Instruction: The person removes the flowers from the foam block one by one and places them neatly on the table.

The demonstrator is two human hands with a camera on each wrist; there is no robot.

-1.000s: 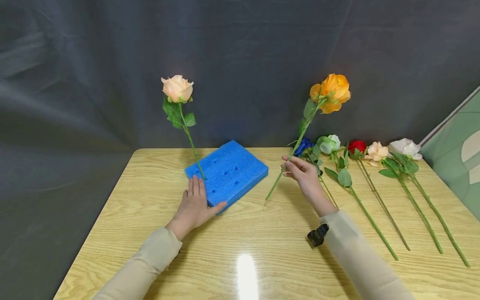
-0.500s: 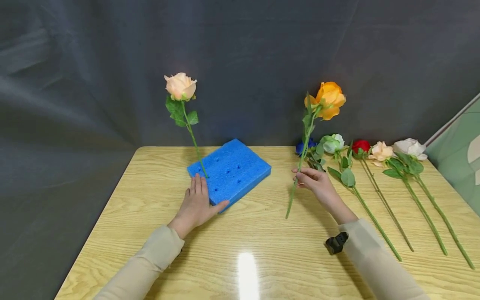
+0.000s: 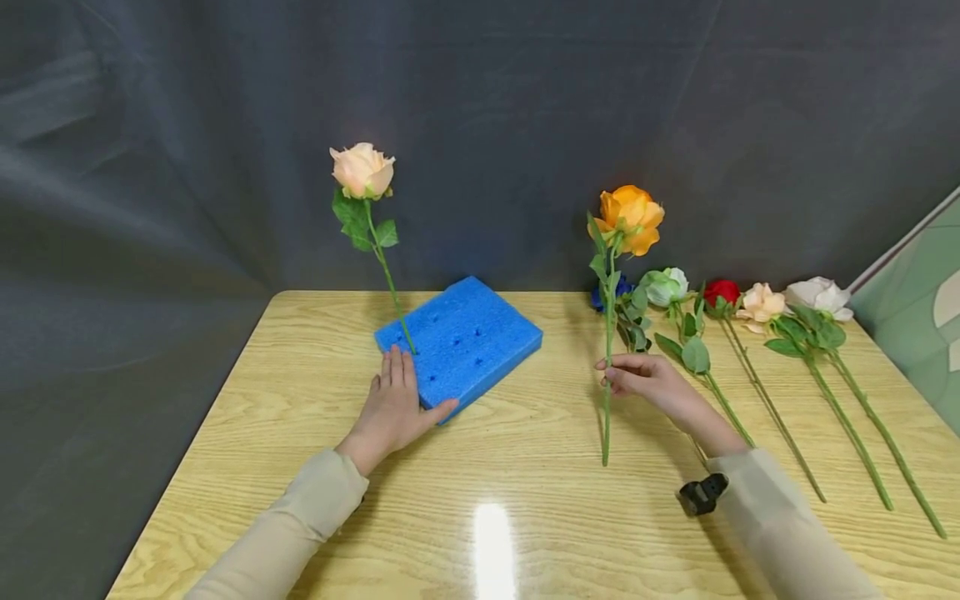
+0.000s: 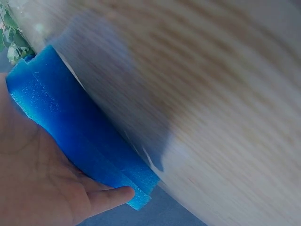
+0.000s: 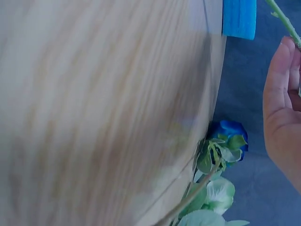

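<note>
My left hand [image 3: 392, 408] lies with straight fingers on the near left edge of a blue foam block [image 3: 472, 329], thumb along its front side. In the left wrist view the palm [image 4: 42, 174] touches the foam's edge. A peach rose [image 3: 363, 172] stands in the block, leaning slightly left, its stem just beyond my fingertips. My right hand [image 3: 660, 387] pinches the green stem of an orange rose [image 3: 630, 218] between thumb and fingers. That rose is nearly upright, bloom up, right of the block and apart from it. In the right wrist view only part of its stem [image 5: 283, 19] shows.
On the wooden table [image 3: 360, 517] at right lie a blue rose [image 3: 611, 292], a white-green rose [image 3: 666, 287], a red rose [image 3: 722, 292], another peach rose [image 3: 762, 303] and a white rose [image 3: 819, 297]. Several small holes dot the foam. A dark curtain [image 3: 480, 142] hangs behind.
My right hand has moved right and toward me with the orange rose, whose stem has turned from slanted to nearly upright. The left hand stays on the foam block.
</note>
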